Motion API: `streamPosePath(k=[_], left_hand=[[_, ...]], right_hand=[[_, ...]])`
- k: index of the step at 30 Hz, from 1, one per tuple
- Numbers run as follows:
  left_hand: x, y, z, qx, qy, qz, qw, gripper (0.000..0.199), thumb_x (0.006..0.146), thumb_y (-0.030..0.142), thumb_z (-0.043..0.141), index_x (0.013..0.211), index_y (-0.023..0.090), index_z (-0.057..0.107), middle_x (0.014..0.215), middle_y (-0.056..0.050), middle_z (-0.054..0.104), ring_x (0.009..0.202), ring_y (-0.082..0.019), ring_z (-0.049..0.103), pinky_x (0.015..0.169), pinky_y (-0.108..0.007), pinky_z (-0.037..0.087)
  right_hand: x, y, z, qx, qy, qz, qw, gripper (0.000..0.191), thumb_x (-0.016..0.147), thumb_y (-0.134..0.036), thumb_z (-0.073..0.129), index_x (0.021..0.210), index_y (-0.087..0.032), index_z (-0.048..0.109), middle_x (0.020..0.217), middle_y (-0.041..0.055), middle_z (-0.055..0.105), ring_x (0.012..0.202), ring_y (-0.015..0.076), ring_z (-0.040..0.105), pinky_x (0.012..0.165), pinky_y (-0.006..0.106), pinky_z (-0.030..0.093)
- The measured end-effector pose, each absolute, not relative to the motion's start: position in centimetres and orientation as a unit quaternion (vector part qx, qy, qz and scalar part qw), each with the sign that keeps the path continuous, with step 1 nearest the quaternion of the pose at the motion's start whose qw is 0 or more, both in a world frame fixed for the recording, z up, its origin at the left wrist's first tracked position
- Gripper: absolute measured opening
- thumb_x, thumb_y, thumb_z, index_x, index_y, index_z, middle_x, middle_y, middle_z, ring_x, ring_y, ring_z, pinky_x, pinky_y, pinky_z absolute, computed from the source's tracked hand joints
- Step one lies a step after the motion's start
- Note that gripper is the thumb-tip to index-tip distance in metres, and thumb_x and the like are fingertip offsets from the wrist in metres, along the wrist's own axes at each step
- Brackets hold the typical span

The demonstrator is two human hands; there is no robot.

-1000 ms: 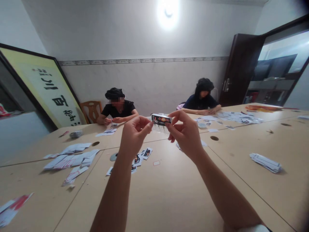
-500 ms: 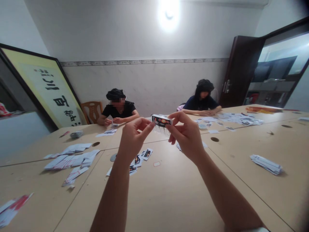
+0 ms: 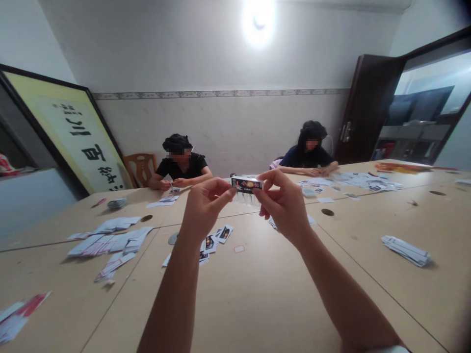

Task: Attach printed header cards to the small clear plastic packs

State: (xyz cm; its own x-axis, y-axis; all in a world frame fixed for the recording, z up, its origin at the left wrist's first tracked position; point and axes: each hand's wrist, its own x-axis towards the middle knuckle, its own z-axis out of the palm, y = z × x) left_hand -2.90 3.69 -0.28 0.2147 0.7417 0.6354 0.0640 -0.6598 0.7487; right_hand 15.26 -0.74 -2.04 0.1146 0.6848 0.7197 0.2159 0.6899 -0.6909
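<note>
both arms stretched forward, raised above the surface [image 3: 257, 294]. left hand [image 3: 201, 212] and right hand [image 3: 285, 206] pinched on opposite ends of a small printed packet [image 3: 246, 184], held level between them. loose cards [image 3: 215, 238] scattered below the left hand.

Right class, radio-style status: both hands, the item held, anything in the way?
Left hand and right hand each pinch one end of small printed packet, raised above table. Nothing blocking; loose cards lie below.
</note>
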Motion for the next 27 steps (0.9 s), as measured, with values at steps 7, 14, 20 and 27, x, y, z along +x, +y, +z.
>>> streamPosePath(k=[7,14,20,27], left_hand=[[-3.0,4.0,-0.3,0.712,0.282,0.545,0.343,0.024,0.078,0.039,0.083,0.075,0.019,0.071,0.072,0.0,0.067,0.068,-0.012,0.067,0.069,-0.023,0.051],[-2.8,4.2,-0.5,0.708,0.288,0.545,0.345,0.027,0.077,0.042,0.082,0.075,0.018,0.07,0.073,0.0,0.065,0.07,-0.013,0.068,0.07,-0.025,0.054],[-3.3,3.9,-0.2,0.709,0.295,0.511,0.385,0.027,0.076,0.043,0.083,0.084,0.02,0.071,0.08,-0.003,0.07,0.076,-0.015,0.07,0.07,-0.025,0.057],[-2.7,2.3,0.1,0.726,0.357,0.564,0.168,0.039,0.08,0.054,0.078,0.074,0.018,0.064,0.073,-0.003,0.065,0.07,-0.016,0.064,0.065,-0.026,0.055]], right_hand=[[15.2,-0.5,-2.2,-0.368,-0.648,0.159,0.648,0.012,0.088,-0.027,0.064,0.097,-0.023,0.056,0.07,-0.0084,0.049,0.041,0.006,0.057,0.036,0.018,0.044],[15.1,-0.3,-2.3,-0.372,-0.646,0.16,0.648,0.013,0.088,-0.028,0.065,0.096,-0.023,0.056,0.069,-0.0082,0.049,0.042,0.0057,0.055,0.036,0.018,0.043],[15.2,-0.2,-2.3,-0.363,-0.63,0.164,0.666,0.013,0.087,-0.028,0.066,0.095,-0.022,0.057,0.07,-0.0086,0.049,0.04,0.0058,0.057,0.034,0.019,0.041],[15.0,-0.6,-2.2,-0.349,-0.627,0.179,0.673,0.015,0.086,-0.027,0.068,0.095,-0.022,0.058,0.07,-0.0087,0.05,0.04,0.0056,0.057,0.034,0.018,0.042]])
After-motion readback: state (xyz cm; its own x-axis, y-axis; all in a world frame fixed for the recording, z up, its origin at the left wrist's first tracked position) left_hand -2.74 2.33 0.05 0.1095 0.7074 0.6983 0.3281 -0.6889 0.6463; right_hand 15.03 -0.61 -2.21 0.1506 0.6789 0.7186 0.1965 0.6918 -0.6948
